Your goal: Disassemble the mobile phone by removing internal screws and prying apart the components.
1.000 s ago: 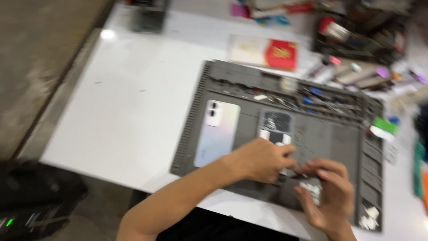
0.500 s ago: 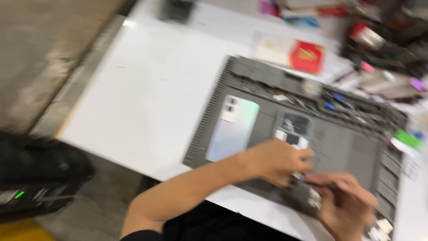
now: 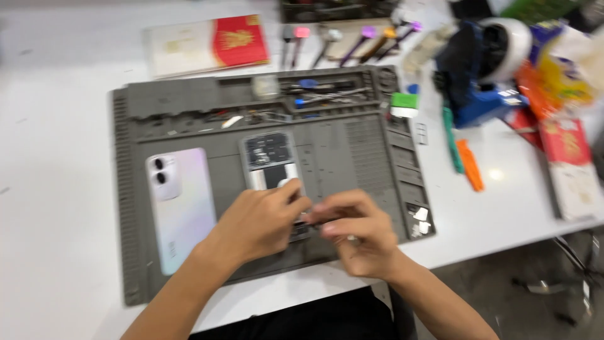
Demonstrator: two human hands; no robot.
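An opened phone body with bare circuit parts lies in the middle of a grey repair mat. My left hand rests on its near end, fingers curled over it. My right hand is beside it, fingertips pinched together at the same spot; motion blur hides whether a small tool or part is in them. The phone's pearly back cover, with two camera rings, lies face up on the mat to the left.
Small tools and screws fill the mat's top trays. Screwdrivers with coloured handles lie behind it, next to a red and cream booklet. Orange and green pry tools, a blue tape dispenser and boxes crowd the right side.
The view has swung right and closer, bringing the mat to the centre. Both hands stay on the near end of the opened phone, the right hand now closer to the left.
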